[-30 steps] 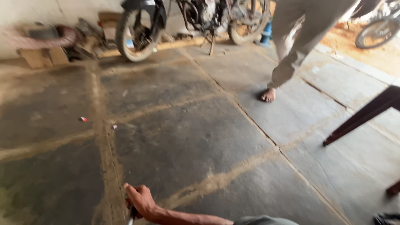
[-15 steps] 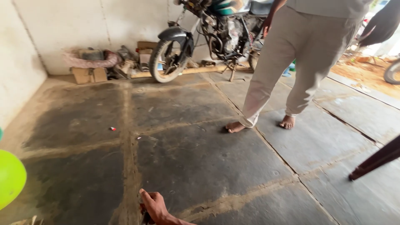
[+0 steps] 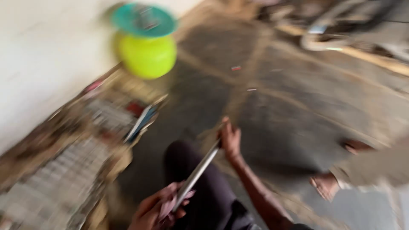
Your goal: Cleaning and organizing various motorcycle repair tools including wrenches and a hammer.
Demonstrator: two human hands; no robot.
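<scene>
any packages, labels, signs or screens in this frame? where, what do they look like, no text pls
No screens or signs can be made out; the frame is heavily blurred.
Flat printed sheets or cartons: on the floor along the left wall, grey-white with brown edges.
Flat packet or booklet: at their right edge, thin, white and blue with a red patch beside it.
Possible label: pale blur on the teal lid of the yellow-green container.

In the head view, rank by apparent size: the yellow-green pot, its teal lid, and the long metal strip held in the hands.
1. Metal strip, longest.
2. Pot and lid look alike in width; blur prevents ranking.
</scene>
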